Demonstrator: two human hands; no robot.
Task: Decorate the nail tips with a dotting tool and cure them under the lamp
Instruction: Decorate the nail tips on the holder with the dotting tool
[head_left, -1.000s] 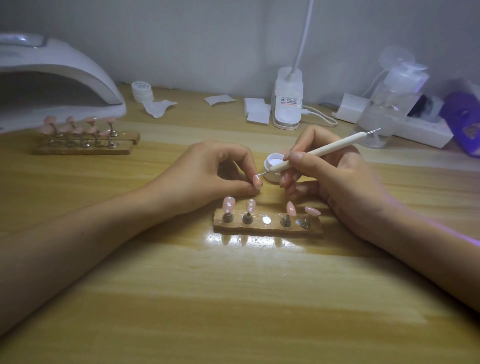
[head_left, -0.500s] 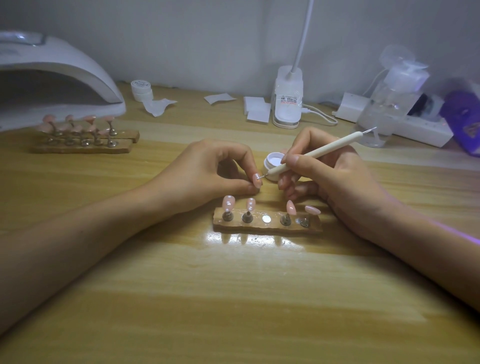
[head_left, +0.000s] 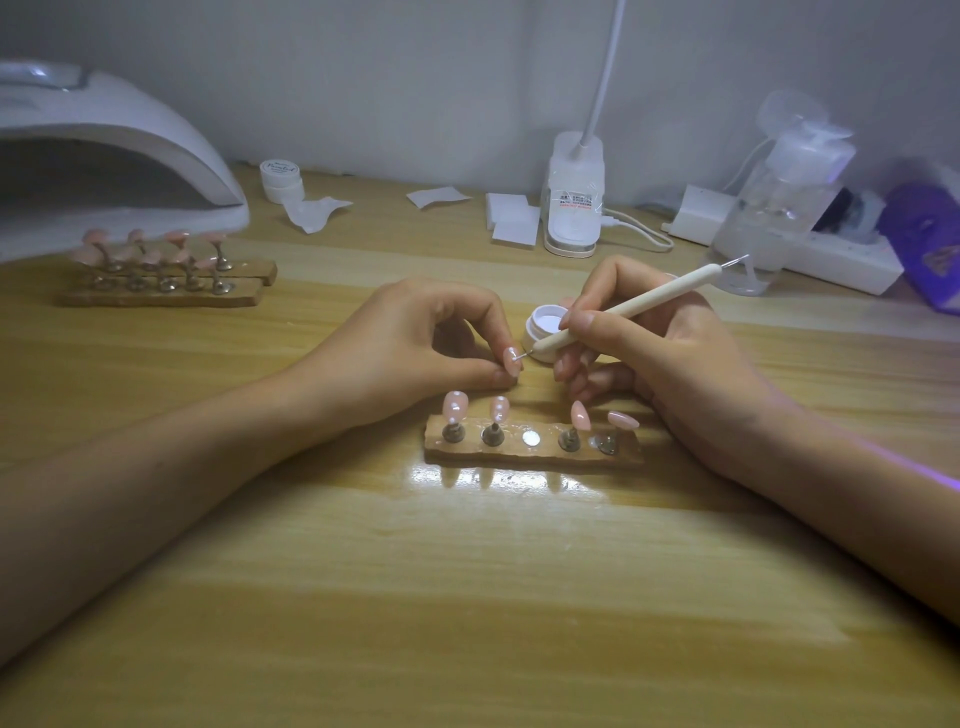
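Wood-coloured table (head_left: 467, 597) fills the view, with a pale wall behind it. Very little has moved since a second ago. The right hand (head_left: 665, 353) has slid the dotting tool (head_left: 623, 307) a tiny bit down and to the left. Its thin metal end now touches the nail tip (head_left: 511, 359) in the left hand (head_left: 415, 343); before, that end sat just beside it. Both hands have stayed in the same spot, and everything else on the table lies as it did.

The left hand pinches the small nail tip between thumb and first finger, with the other fingers bent in. The right hand holds the white tool like a pencil, thumb and fingers wrapped round it. The tool's back end points up and to the right. A small open white jar (head_left: 545, 325) sits just behind the hands, between them.

The held nail tip is pink and shiny, with a little white spot where the tool meets it. Just in front of the hands lies a wooden holder (head_left: 530, 454). It has four more pink tips on little metal stands and one bare round spot (head_left: 530, 438) in the middle. The two dotted tips (head_left: 454, 406) stand on the left and the two plain tips (head_left: 580, 414) on the right. The white curing lamp (head_left: 130, 140) stands far left at the back, with two more holders (head_left: 166, 293) of pink tips in front of it.
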